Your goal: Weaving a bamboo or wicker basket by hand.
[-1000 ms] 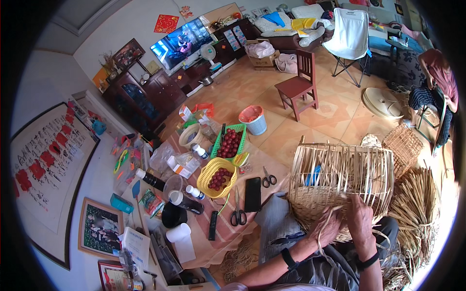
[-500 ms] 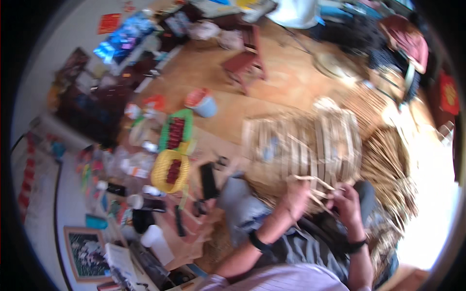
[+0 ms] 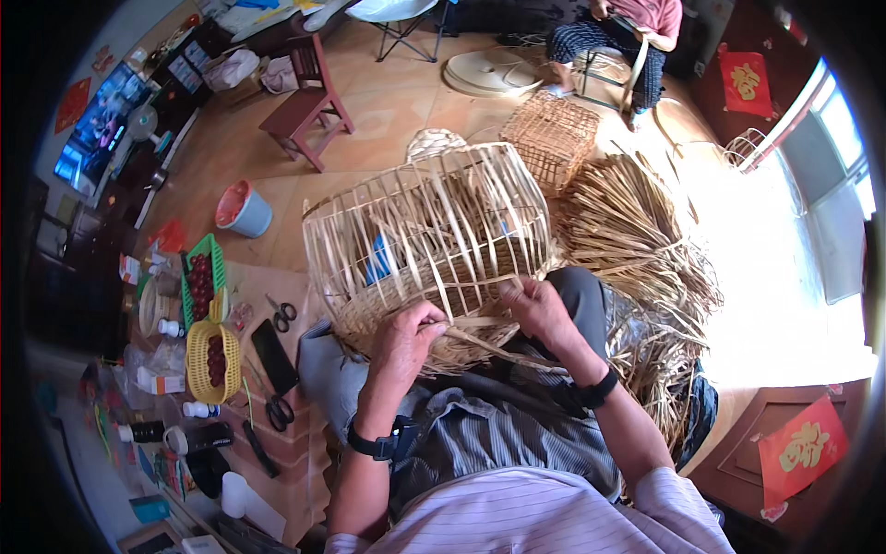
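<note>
A large openwork basket (image 3: pixel 434 268) of pale dried strips rests across my lap, its closely woven band nearest me and upright slats spaced apart beyond. At its near edge my left hand (image 3: pixel 403 342) pinches a flat dried strip (image 3: pixel 484 348) that trails off to the right over my lap. My right hand (image 3: pixel 538 312) is closed at the basket's near right rim, thumb and fingers pressed on a thin woven strip (image 3: pixel 489 281). A blue scrap (image 3: pixel 377 259) shows through the slats on the left.
To the right lies a big bundle of dried strips (image 3: pixel 637 231). Left are scissors (image 3: pixel 281 312), a black phone (image 3: pixel 274 357), a yellow basket (image 3: pixel 212 363) and a green basket (image 3: pixel 202 277) of dark red fruit. Beyond stand a bucket (image 3: pixel 244 210), a red chair (image 3: pixel 306 106) and a seated person (image 3: pixel 614 42).
The whole view has swung, so the basket and my hands appear farther left. My hands have moved apart a little, and both still hold strips.
</note>
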`<state>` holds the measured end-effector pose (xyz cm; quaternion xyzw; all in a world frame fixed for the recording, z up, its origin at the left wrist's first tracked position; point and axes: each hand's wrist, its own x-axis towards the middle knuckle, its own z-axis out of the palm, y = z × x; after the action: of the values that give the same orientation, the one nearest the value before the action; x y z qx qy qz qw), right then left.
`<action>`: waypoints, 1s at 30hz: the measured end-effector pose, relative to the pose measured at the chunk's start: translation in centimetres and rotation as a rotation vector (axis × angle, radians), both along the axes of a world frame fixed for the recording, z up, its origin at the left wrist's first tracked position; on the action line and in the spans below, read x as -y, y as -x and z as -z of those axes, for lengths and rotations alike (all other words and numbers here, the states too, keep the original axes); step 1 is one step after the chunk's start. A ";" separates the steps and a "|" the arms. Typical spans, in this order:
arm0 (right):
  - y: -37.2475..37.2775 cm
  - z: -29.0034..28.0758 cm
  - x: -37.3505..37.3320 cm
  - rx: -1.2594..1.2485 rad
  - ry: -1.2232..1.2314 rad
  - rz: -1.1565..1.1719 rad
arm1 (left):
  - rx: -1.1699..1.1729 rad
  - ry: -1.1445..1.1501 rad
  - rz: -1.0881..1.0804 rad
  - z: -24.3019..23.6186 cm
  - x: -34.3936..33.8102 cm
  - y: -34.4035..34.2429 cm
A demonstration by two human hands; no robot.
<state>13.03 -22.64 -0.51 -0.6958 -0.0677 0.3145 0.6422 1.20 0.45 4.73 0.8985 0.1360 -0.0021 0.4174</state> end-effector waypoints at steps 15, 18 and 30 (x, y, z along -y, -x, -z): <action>-4.9 0.6 18.2 0.175 -0.084 0.286 | 0.111 0.062 0.077 2.9 -1.2 -0.1; -4.2 3.0 28.0 0.245 0.211 0.397 | 0.053 0.134 0.045 3.3 -1.7 -0.3; 17.4 25.7 45.4 -0.317 0.805 0.541 | -0.156 0.133 0.039 2.3 -3.2 -1.5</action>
<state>-4.41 -68.07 -26.17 -0.8245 0.3396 0.2400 0.3838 2.66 3.70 2.44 0.8685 0.1499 -0.0890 0.4640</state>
